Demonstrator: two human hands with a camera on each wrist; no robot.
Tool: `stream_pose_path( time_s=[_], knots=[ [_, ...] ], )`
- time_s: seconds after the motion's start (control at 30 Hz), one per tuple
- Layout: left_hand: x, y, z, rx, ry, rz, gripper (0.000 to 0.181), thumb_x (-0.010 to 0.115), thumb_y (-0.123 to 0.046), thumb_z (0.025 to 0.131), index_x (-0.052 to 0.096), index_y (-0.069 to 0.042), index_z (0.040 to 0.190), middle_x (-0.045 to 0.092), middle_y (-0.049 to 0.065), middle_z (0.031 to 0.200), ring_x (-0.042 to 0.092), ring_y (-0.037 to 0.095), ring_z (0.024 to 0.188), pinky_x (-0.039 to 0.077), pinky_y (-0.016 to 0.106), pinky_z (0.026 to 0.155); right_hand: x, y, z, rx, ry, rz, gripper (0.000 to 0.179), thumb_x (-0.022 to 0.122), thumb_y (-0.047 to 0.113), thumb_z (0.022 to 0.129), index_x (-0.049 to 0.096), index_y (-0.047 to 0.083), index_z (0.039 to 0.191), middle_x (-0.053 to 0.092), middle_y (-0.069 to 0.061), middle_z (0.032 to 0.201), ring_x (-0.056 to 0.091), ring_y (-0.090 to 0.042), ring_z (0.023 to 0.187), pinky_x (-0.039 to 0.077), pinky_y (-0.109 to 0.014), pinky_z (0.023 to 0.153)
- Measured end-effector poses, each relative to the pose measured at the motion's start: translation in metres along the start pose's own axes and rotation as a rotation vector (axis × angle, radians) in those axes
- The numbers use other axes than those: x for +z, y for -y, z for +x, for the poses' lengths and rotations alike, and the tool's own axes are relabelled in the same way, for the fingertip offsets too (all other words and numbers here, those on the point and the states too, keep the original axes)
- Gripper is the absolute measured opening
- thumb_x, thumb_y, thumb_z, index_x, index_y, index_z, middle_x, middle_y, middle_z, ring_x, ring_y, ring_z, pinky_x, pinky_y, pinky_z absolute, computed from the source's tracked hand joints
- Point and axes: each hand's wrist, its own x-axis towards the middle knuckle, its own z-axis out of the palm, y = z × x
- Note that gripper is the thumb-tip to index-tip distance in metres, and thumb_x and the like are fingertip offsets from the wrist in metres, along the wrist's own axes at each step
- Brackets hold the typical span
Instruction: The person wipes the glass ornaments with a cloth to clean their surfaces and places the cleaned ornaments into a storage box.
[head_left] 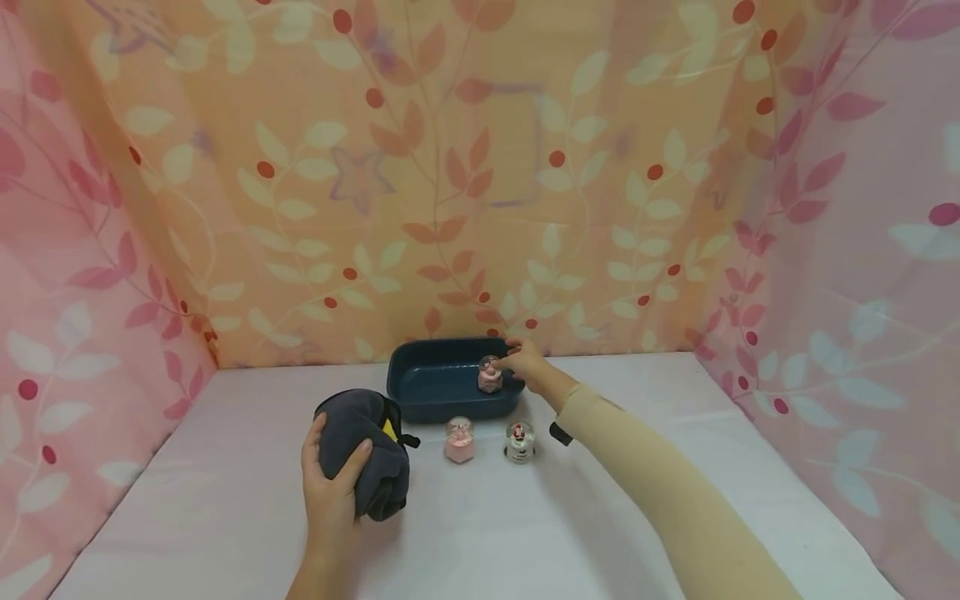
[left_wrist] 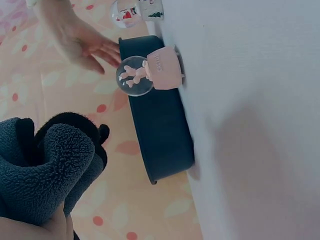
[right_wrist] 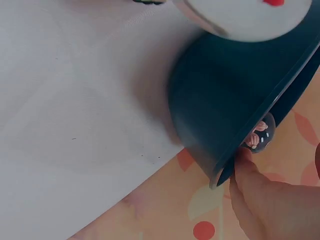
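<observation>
My left hand (head_left: 330, 496) grips a folded dark grey fleece bundle (head_left: 348, 433) with black trim, a yellow patch and a short black strap, raised left of the tray. Its exact kind cannot be told. My right hand (head_left: 534, 368) reaches over the right end of a dark blue tray (head_left: 442, 411). Its fingers are fairly straight, the tips beside a pink snow globe (head_left: 490, 377) inside the tray. In the right wrist view, the tray wall partly hides this globe (right_wrist: 262, 135); fingertip contact is unclear.
In front of the tray stand another pink snow globe (head_left: 460, 442) and a white-based snow globe (head_left: 520, 442) with a red figure. They rest on a white-covered table (head_left: 247, 467). Floral cloth walls (head_left: 465, 208) enclose the back and both sides.
</observation>
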Motion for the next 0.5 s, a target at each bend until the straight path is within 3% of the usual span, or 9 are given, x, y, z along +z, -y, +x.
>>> stream_pose_path(
  time_s=[0.17, 0.5],
  knots=[
    [-0.002, -0.002, 0.000, -0.002, -0.003, 0.023, 0.072, 0.064, -0.005, 0.092, 0.025, -0.028, 0.148, 0.020, 0.005, 0.152, 0.051, 0.013, 0.113, 0.053, 0.022, 0.080, -0.011, -0.002, -0.014, -0.013, -0.051, 0.004, 0.061, 0.065, -0.001, 0.088, 0.038, -0.001, 0.143, 0.042, -0.024, 0.141, 0.044, -0.037, 0.127, 0.038, -0.053, 0.103],
    [-0.005, -0.004, 0.000, -0.001, -0.016, 0.023, 0.074, 0.065, -0.004, 0.091, 0.026, -0.029, 0.148, 0.021, 0.005, 0.152, 0.044, 0.016, 0.119, 0.052, 0.020, 0.082, -0.028, -0.014, -0.047, -0.019, -0.067, 0.099, 0.056, 0.063, 0.001, 0.091, 0.039, -0.001, 0.141, 0.044, -0.025, 0.141, 0.050, -0.038, 0.124, 0.036, -0.058, 0.102]
  ],
)
